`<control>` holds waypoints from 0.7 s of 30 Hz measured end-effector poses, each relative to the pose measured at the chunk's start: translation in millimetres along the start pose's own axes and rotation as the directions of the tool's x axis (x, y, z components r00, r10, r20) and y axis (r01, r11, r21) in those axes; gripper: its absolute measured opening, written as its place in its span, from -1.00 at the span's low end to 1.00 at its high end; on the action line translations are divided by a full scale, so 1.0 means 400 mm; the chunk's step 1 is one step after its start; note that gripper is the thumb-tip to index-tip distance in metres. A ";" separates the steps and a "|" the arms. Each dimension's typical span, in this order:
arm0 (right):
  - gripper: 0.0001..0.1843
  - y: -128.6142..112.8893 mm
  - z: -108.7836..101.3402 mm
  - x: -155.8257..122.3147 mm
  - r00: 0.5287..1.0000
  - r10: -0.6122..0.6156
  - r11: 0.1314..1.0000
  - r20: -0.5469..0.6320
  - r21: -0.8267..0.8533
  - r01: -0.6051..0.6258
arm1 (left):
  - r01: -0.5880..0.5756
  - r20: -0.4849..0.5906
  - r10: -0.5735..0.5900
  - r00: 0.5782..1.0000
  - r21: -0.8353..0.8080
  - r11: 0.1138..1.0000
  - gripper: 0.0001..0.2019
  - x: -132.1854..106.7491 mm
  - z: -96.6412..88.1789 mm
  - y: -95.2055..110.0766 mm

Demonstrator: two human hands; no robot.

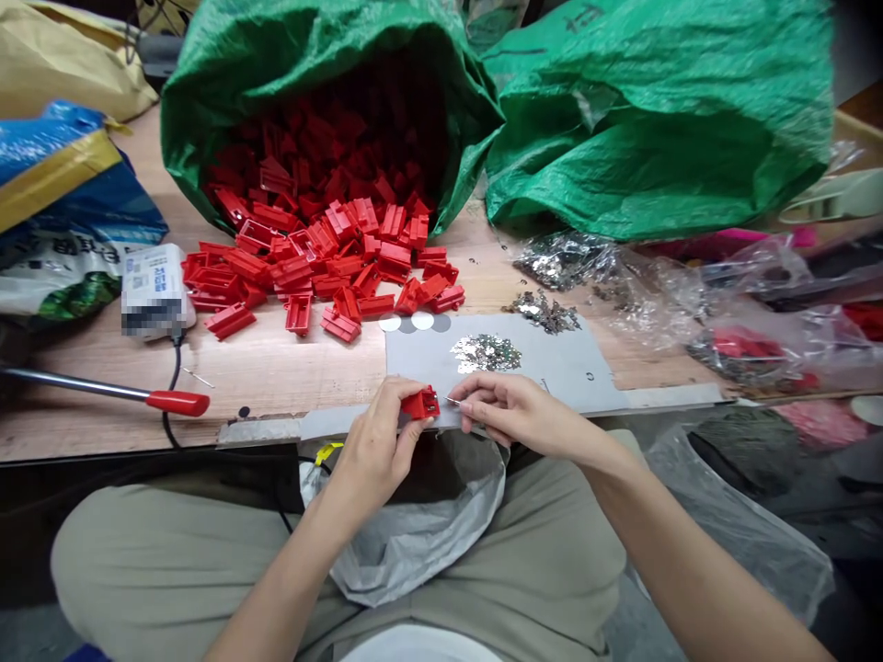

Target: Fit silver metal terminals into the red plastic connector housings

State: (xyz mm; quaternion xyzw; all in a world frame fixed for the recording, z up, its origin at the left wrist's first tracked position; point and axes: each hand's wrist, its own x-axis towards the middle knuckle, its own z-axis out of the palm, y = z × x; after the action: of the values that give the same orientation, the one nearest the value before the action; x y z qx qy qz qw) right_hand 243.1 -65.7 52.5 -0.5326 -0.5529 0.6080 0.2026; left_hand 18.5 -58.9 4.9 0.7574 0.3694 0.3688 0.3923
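My left hand grips a red plastic housing near the table's front edge, its open end facing right. Small metal bits show inside that end. Between thumb and fingertips, my right hand pinches a thin metal pin-like tool that points left at the housing. A small gap seems to lie between tip and housing. Just beyond my hands, a pile of small shiny metal pieces rests on a grey sheet. Another heap of metal pieces lies at the sheet's far edge.
A green sack spills red housings across the table. Another green sack stands at right, by clear plastic bags. At left are a white box with a cable and a red-handled lever. A grey-white bag hangs below my hands.
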 end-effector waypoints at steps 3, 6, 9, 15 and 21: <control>-0.58 -0.004 -0.012 0.017 0.999 0.013 1.000 0.045 0.003 -0.013 | -0.005 0.003 0.005 1.000 0.008 1.000 -0.74 0.000 -0.001 0.000; -0.55 -0.007 -0.016 0.027 0.999 0.027 1.000 0.046 -0.007 -0.026 | -0.012 0.008 0.012 1.000 0.000 1.000 -0.73 0.000 -0.001 0.001; -0.54 -0.008 -0.017 0.030 0.997 0.035 0.999 0.061 -0.004 -0.035 | -0.020 0.013 0.020 1.000 -0.007 1.000 -0.71 0.002 -0.001 0.001; -0.57 -0.007 -0.015 0.033 0.997 0.043 0.999 0.058 0.010 -0.044 | -0.062 0.007 0.062 0.998 0.037 0.997 -0.72 0.005 -0.002 -0.002; -0.60 -0.007 -0.011 0.033 0.998 0.056 0.998 0.037 0.005 -0.056 | -0.076 0.003 0.076 0.997 0.032 0.997 -0.72 0.002 0.000 -0.010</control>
State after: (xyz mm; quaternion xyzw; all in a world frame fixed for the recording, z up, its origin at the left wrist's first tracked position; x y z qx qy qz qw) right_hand 241.4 -51.8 50.2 -0.5360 -0.5396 0.6248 0.1765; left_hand 18.0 -56.4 1.5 0.7775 0.3456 0.3768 0.3663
